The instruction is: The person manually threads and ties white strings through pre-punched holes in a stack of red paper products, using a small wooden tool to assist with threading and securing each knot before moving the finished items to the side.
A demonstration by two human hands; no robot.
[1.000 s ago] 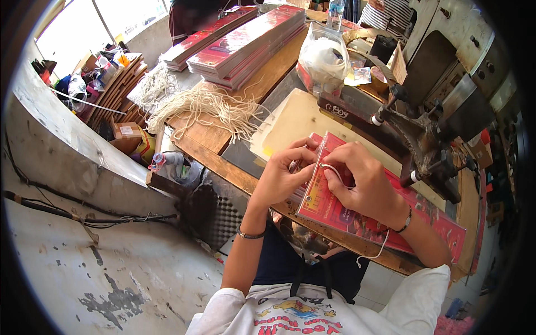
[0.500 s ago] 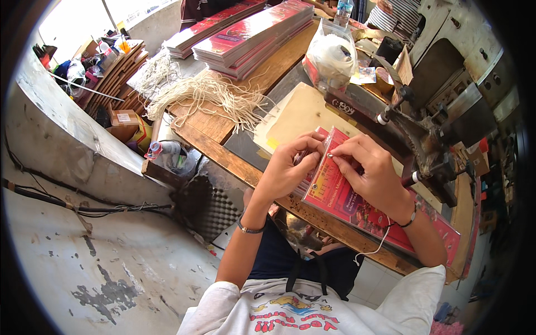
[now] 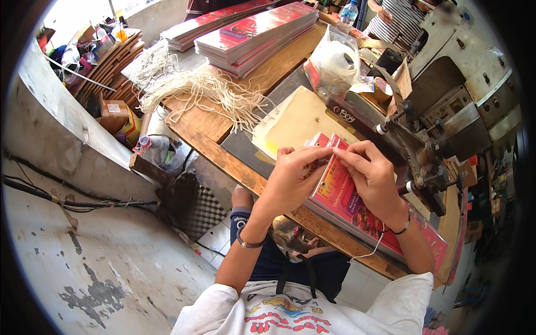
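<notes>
Long red printed cards [image 3: 357,204] lie stacked at the table's front edge, under both hands. My left hand [image 3: 293,178] curls at the left of the stack's far end, fingers closed on the edge of the top card. My right hand [image 3: 371,181] rests over the same end, thumb and forefinger pinched together. The fingertips of both hands meet at the card's far edge, and whatever sits between the right ones is too small to make out. A white cord [image 3: 371,254] comes from beside my right wrist and hangs over the front edge.
A bundle of white cords [image 3: 209,95] lies on the wooden table [image 3: 192,120], with tall stacks of red cards [image 3: 257,33] behind. A plastic bag [image 3: 333,61] stands ahead, near a cream board [image 3: 285,125]. A dark metal machine [image 3: 416,151] stands close at the right.
My left fingers have moved up to the right fingertips at the card's far edge. The small shiny spot by the right fingertips no longer shows. The view has shifted slightly.
</notes>
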